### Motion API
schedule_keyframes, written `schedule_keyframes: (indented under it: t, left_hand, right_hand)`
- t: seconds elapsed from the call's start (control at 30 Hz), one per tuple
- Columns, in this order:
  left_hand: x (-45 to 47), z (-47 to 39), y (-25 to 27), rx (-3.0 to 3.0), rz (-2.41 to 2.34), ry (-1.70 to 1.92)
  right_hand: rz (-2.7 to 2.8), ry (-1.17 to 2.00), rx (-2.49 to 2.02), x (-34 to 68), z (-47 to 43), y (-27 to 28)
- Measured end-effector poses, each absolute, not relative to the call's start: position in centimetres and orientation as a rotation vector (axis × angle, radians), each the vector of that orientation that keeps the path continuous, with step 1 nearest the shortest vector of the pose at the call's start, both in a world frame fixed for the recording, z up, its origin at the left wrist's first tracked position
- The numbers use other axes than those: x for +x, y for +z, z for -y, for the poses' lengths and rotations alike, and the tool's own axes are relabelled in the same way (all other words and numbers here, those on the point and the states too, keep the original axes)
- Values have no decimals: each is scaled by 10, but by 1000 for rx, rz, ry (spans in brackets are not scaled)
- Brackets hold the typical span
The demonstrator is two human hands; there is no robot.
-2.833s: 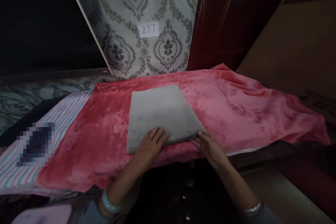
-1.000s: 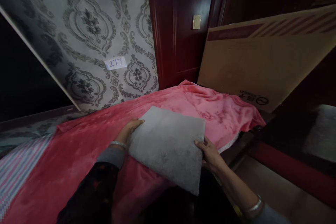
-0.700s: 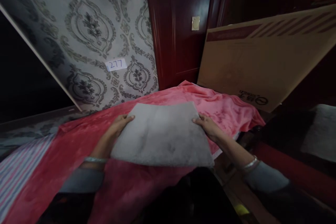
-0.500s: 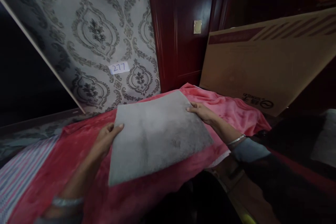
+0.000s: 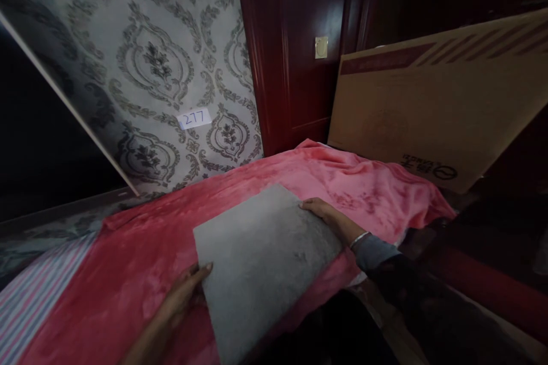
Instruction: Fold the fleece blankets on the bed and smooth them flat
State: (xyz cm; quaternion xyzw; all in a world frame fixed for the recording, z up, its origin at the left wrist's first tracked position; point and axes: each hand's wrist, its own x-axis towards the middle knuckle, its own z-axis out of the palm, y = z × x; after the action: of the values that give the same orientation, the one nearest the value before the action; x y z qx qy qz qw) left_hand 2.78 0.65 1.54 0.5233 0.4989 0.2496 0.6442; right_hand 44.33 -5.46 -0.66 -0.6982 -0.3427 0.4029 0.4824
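At the left edge of the pink blanket (image 5: 141,251), a striped sheet (image 5: 47,274) is visible. Next comes the left hand (image 5: 192,288), which grasps the left edge of the grey cloth (image 5: 265,245) — its thumb lies on top, its other fingers are mostly hidden. Behind the blanket's far edge, a paper label (image 5: 194,118) with the number 277 is on the wall. The grey cloth is spread at a slant over the near edge of the blanket; I cannot tell whether its underside touches it. Further right, the right hand (image 5: 321,214) pinches the cloth's upper right edge. Beyond the blanket's far right corner stands a cardboard box (image 5: 406,108).

In my judgement, the step in hand is holding the cloth flat between two opposite edges. The next move calls for both hands acting together — otherwise one side may sag.
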Motion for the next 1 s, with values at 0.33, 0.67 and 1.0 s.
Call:
schedule_keyframes:
  t: [0.33, 0.67, 1.0]
  left_hand:
    - [37, -3, 14, 1128, -1138, 672]
    - [57, 17, 62, 1205, -1054, 819]
    - [85, 44, 83, 1098, -959, 1013]
  right_hand:
    - [881, 935, -1718, 433, 61, 8]
    - [960, 752, -1724, 442, 56, 53]
    - [1126, 637, -1741, 478, 51, 114]
